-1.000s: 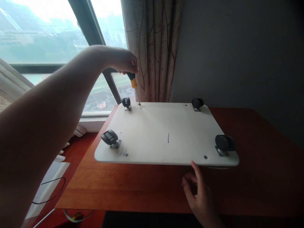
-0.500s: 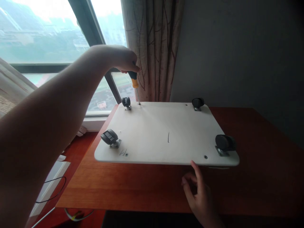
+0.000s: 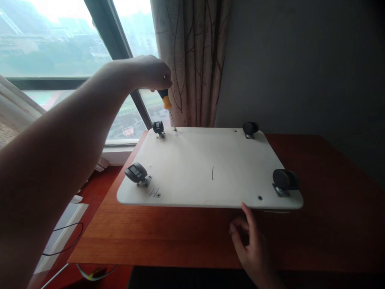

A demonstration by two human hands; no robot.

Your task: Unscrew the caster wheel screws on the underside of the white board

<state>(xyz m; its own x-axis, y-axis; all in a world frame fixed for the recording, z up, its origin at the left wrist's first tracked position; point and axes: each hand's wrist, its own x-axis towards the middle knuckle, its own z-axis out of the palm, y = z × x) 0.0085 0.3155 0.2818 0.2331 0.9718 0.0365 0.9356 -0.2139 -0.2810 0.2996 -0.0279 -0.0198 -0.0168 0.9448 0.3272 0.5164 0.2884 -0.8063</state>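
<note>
My left hand [image 3: 155, 73] is wrapped around the black-and-yellow handle of a screwdriver [image 3: 166, 102]. Its tip meets a screw at the far left edge of a white board [image 3: 192, 160], beside a black caster wheel [image 3: 158, 127]. Other casters stand at the board's near left [image 3: 136, 172], far right [image 3: 250, 128] and near right [image 3: 282, 180] corners. At the near edge, my right hand [image 3: 252, 241] touches the board with its outstretched index finger. The other fingers of that hand are curled, with nothing visible in them.
The board rests above a reddish-brown wooden table [image 3: 150, 237]. Screws show near its corners, with pencil marks on its face. Behind are a curtain [image 3: 192, 60], a window [image 3: 54, 44] and a grey wall [image 3: 300, 72]. A black cable [image 3: 67, 228] loops at the lower left.
My left hand has turned on the screwdriver handle and shifted slightly left. The handle leans more to the left, its tip still on the screw. My right hand stays put.
</note>
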